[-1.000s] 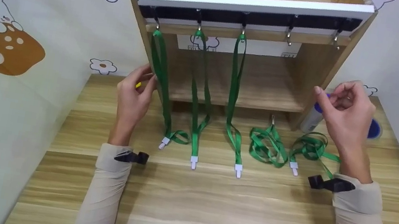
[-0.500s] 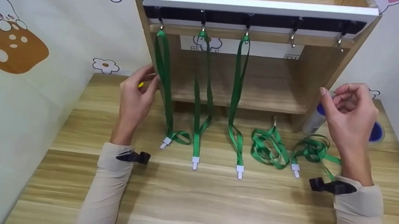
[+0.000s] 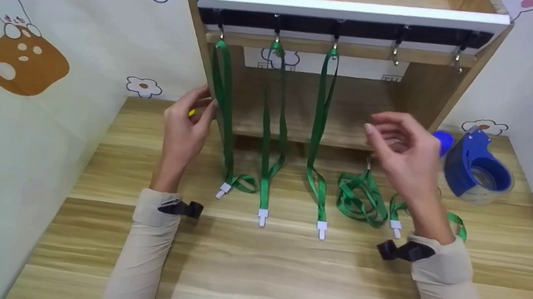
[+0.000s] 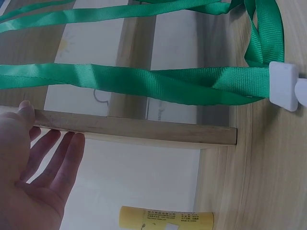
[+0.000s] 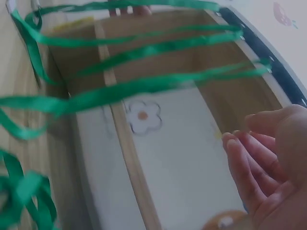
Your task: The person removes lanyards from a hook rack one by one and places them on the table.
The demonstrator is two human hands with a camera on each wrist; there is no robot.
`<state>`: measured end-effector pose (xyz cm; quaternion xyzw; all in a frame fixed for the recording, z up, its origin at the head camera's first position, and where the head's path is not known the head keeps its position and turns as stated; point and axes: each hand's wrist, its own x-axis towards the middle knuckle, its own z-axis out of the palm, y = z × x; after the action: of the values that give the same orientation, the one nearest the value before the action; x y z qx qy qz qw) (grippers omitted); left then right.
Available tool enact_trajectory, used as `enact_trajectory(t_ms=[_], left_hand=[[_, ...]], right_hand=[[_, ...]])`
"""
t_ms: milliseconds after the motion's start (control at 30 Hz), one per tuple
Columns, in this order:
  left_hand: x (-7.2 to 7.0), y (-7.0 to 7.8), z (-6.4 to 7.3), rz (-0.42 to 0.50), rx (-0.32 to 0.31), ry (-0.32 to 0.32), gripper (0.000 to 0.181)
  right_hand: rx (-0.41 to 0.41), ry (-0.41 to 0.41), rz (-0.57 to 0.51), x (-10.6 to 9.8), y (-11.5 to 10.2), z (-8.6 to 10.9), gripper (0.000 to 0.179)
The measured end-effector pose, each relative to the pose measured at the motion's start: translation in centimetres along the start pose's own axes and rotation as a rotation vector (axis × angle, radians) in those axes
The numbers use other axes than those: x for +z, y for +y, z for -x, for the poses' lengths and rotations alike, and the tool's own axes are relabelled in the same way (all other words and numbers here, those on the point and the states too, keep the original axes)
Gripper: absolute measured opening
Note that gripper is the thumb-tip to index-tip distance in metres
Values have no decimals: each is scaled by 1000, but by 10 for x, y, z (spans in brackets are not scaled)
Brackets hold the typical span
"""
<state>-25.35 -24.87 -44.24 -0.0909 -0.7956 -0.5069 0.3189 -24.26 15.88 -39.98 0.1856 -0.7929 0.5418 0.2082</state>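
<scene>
In the head view, three green lanyards hang from the hook rail [image 3: 369,35] of a wooden shelf [image 3: 360,114]: a left one [image 3: 224,90], a middle one [image 3: 282,125] and a right one [image 3: 323,110]. Their white clips lie on the table. My left hand [image 3: 186,121] holds the shelf's left side panel [image 4: 139,130], thumb on its front edge, fingers along the outer face. My right hand [image 3: 405,155] is raised before the shelf's right part, fingers loosely bent around nothing. Below it lies a coiled lanyard [image 3: 362,199]; my right wrist partly hides another lanyard [image 3: 459,224].
Two bare hooks [image 3: 396,54] are at the rail's right end. A blue tape dispenser [image 3: 478,176] and a blue-capped container [image 3: 443,142] stand right of the shelf. Beyond the left panel is a yellow cylinder [image 4: 165,218]. Printed cloth walls [image 3: 48,144] enclose the table.
My right hand has moved left from beside the shelf to in front of its right part, uncovering the tape dispenser. My left hand stays at the panel; the view has shifted slightly.
</scene>
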Motion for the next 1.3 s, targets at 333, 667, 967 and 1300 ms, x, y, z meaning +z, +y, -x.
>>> enact_trajectory(t_ms=[333,667,967,1300], left_hand=[[-1,28,2,3,-39,-3,36],[-2,31,3,6,-54,-14,37],[-1,22,2,21,-43,-9,37],[-2,1,1,45,-21,-20,37]], right_hand=[[-27,-135,-6,51,-9,-7,29],[-8,-23,-34,79,-13,-7,20],[-235,54,-62,74,-24,-14,16],[-289,-209,14,57,-19,-7,27]])
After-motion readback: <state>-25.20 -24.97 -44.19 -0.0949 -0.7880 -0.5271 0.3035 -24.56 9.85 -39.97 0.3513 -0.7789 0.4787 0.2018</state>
